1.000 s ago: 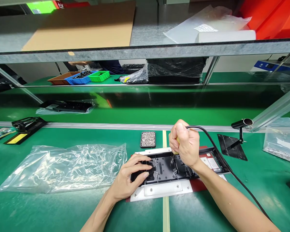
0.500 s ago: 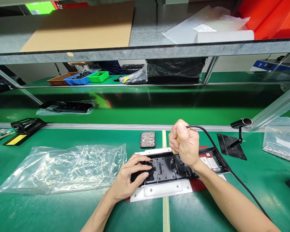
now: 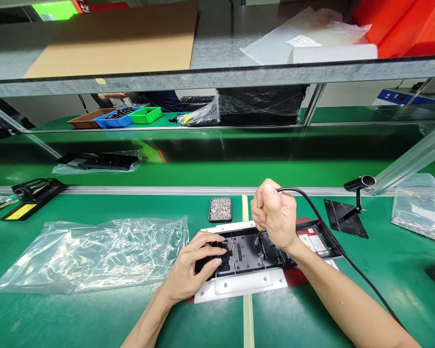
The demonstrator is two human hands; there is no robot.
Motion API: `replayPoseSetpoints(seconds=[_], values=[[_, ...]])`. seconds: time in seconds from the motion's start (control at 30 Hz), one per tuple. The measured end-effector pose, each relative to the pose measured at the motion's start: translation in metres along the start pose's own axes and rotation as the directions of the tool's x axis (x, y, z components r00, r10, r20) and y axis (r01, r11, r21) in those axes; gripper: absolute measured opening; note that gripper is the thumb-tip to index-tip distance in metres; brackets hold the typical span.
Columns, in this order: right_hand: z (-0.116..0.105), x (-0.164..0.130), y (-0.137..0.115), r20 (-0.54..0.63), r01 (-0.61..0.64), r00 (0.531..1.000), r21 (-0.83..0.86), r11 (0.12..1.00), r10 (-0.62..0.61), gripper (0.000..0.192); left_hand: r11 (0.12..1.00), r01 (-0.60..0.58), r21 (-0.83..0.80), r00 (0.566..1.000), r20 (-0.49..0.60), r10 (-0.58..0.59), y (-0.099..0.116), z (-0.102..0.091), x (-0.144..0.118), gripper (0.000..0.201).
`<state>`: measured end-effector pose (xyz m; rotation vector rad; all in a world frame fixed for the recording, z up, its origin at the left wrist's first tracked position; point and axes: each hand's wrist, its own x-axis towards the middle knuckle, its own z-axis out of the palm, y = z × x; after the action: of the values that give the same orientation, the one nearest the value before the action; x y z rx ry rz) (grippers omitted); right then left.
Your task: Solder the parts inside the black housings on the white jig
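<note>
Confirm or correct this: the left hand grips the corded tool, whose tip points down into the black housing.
Not the left hand: the right hand grips the corded tool, as the head view shows. Its tip does point down into the black housing.

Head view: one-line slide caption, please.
Left hand rests on a black housing while the right hand grips a corded tool, tip pointing down.

Green bench has white-and-red fixture mid-front, small black tray of metal bits just behind, crumpled clear bag left, black bracket and bagged small parts right. Pale tape strip runs under fixture. Metal shelf above carries cardboard sheet left, white box right.
</note>
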<state>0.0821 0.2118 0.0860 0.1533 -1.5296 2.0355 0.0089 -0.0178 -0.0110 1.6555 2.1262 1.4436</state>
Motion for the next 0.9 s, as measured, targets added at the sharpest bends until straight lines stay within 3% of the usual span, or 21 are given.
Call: replayPoseSetpoints(seconds=[0.9], values=[[0.0014, 0.0005, 0.0003, -0.013, -0.030, 0.999, 0.005, 1.000, 0.030, 0.054, 1.000, 0.013, -0.004, 1.000, 0.026, -0.013, -0.0046, -0.0001, -0.0041, 0.025]])
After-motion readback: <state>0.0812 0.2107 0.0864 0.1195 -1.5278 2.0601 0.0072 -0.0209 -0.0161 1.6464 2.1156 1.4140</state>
